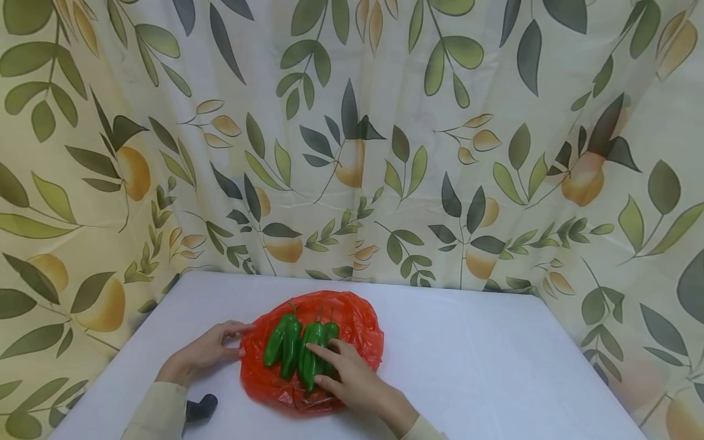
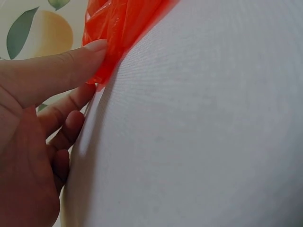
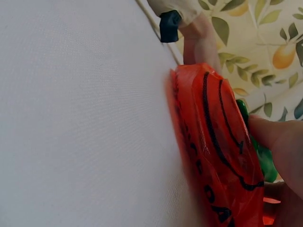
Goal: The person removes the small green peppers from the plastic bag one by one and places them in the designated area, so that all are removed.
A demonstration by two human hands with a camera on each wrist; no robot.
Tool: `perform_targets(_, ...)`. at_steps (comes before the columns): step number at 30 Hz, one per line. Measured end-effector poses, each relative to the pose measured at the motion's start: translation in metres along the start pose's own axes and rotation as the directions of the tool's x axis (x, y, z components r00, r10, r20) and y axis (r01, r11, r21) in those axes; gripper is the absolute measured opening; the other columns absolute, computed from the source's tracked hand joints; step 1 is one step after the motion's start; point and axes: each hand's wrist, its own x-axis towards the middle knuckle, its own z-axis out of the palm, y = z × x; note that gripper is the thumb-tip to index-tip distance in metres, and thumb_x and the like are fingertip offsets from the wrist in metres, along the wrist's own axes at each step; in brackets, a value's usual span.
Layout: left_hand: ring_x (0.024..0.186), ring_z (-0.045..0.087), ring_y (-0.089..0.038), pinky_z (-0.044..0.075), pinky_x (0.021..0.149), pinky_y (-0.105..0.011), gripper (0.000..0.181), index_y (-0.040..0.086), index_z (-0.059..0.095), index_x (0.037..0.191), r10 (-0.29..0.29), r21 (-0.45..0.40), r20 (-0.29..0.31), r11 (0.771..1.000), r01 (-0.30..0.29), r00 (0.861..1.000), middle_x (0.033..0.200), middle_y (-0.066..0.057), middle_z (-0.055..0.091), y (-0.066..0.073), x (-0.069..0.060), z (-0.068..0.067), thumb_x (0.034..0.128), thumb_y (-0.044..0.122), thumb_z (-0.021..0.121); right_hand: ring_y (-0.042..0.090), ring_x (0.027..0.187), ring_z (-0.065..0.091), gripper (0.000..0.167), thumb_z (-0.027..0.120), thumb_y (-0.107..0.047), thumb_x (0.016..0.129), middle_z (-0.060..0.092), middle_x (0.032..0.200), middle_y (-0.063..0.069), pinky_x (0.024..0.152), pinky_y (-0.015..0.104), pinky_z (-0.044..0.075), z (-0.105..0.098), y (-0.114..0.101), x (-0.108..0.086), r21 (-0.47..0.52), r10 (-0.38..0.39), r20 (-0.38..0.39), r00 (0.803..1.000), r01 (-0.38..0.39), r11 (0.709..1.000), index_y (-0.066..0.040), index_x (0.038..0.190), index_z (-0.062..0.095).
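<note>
Behind, leafy curtain point(image 1: 379, 110) (beyond peppers point(image 1: 291, 347))

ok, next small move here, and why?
Probably close the right hand round one of the green peppers: it touches them, and the left hand, at the edge of the crinkled red bag, could steady it.

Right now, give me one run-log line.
left hand: touches crinkled red plastic bag | right hand: touches long glossy green peppers | peppers: atop bag
</note>
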Motion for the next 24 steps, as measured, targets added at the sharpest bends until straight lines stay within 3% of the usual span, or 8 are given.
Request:
perform_targets(5,0.144,0.033,-0.042,0.022,0.114,-0.078,0.057,0.019,0.062,0.139,-0.045,-0.05,0.002,0.998,0.045,0.999,0.15,-0.011,0.051,0.002,0.0001,-0.0008,0.0843,0.015,0.077,0.036,0.141,0.043,0.06,0.063,-0.047,0.096,0.043,0.154,0.015,0.103,0.064,0.05,-0.0001,0.0001,0.0006,0.032,0.012,0.004,1.0,-0.012,0.999,-0.045,0.152,0.041)
perform_targets(13,0.145,0.033,-0.043,0.019,0.114,-0.078,0.058,0.017,0.061,0.14,-0.009,-0.071,0.02,0.997,0.011,1.0,0.15,-0.012,0.052,0.0001,-0.0007,-0.0009,0.0845,0.016,0.077,0.033,0.139,0.044,0.059,0.065,-0.046,0.095,0.045,0.151,0.012,0.101,0.062,0.053,0.0006,0.001,-0.0007,0.089,0.018,-0.004,1.0,-0.017,0.996,-0.044,0.15,0.042)
perform_targets(24,0.146,0.032,-0.043,0.018,0.115,-0.078,0.058,0.018,0.061,0.14,-0.009,-0.065,0.012,0.998,0.01,1.0,0.15,-0.011,0.052,0.0009,-0.001,-0.0014,0.0844,0.016,0.077,0.03,0.134,0.048,0.054,0.067,-0.042,0.096,0.049,0.145,0.008,0.098,0.057,0.056,-0.0043,-0.0001,0.0007,0.192,0.012,-0.076,0.997,0.003,0.981,-0.038,0.146,0.048)
